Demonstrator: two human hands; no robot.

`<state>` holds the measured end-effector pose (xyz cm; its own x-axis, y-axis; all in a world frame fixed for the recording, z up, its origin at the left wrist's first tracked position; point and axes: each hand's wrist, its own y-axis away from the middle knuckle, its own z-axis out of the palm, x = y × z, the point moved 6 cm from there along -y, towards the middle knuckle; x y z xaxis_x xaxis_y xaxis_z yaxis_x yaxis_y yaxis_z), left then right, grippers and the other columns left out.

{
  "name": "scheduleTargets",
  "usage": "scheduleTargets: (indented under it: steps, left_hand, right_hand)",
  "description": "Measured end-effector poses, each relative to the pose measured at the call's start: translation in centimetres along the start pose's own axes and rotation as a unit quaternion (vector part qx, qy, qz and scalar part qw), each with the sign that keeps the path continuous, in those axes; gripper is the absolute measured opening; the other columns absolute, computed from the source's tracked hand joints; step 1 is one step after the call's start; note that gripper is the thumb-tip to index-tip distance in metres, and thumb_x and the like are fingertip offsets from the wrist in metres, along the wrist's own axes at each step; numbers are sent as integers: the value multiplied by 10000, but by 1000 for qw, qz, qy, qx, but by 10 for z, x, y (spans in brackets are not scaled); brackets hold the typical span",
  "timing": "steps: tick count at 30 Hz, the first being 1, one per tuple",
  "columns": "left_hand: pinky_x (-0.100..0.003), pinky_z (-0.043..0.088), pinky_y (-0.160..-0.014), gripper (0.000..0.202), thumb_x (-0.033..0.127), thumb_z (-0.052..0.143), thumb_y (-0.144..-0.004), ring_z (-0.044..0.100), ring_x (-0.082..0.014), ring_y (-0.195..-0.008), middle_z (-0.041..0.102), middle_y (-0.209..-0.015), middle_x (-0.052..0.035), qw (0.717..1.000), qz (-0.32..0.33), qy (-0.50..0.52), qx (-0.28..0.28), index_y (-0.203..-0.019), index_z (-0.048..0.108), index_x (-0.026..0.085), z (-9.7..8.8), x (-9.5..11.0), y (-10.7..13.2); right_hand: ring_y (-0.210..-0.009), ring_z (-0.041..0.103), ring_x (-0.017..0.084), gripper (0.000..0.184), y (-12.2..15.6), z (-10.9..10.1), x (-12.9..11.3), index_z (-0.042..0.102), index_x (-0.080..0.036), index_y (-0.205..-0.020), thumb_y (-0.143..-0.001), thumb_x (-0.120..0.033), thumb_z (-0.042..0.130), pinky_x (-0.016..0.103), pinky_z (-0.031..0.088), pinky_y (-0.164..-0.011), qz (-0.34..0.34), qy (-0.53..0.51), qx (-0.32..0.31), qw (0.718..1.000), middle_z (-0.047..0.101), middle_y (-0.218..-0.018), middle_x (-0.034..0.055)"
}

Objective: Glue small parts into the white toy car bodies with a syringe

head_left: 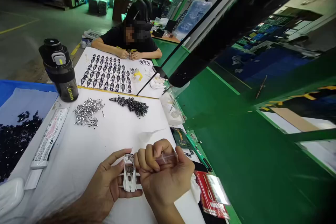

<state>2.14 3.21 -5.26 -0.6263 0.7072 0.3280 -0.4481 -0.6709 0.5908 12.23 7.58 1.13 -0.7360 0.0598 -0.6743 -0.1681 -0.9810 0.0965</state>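
Observation:
My left hand (105, 185) holds a small white toy car body (129, 175) between thumb and fingers, just above the white table sheet (86, 147). My right hand (164, 173) is closed around a clear syringe-like applicator (166, 157), its fingers curled right next to the car body. Further back on the sheet lie a pile of small silver metal parts (88, 111) and a pile of small dark parts (130, 104).
A dark water bottle (61, 71) stands at the back left. A white tube (49, 136) lies on the left, beside a blue bin of black parts (13, 140). A person across the table works at a sheet of several car bodies (106, 73). Red packets (211, 194) lie at the right.

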Motion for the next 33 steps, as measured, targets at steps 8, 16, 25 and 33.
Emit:
scheduleTargets:
  steps: [8,16,25,33]
  left_hand:
    - [-481,605,-739,656,414,930,-582,666,-182,-660,725,-765,-59,1000,-6,-19,18,-1152,702,182,0,1,-1]
    - [-410,601,-723,598,386,916,-617,668,-159,-649,717,-773,-43,1000,-9,-18,18,-1145,714,188,-1,0,0]
    - [-419,602,-733,518,337,875,-693,693,-181,-692,737,-805,-63,1000,-6,0,1,-1159,706,186,0,0,0]
    - [-410,600,-746,434,312,816,-772,673,-161,-689,713,-798,-43,1000,-4,-3,-4,-1175,708,191,0,1,1]
  right_hand:
    - [-399,194,83,454,3,1,3,553,-216,-550,-835,-564,488,221,309,-417,7,12,-9,1000,200,-434,-77]
    - [-397,184,79,458,2,2,5,503,-210,-539,-839,-556,489,228,307,-424,2,14,-7,1000,194,-439,-78]
    - [-411,202,84,493,4,1,4,468,-206,-523,-838,-584,502,226,313,-428,-5,48,-4,999,210,-434,-69]
    - [-414,183,83,476,5,-1,3,512,-210,-520,-845,-556,496,222,303,-429,-16,45,1,999,203,-438,-69]
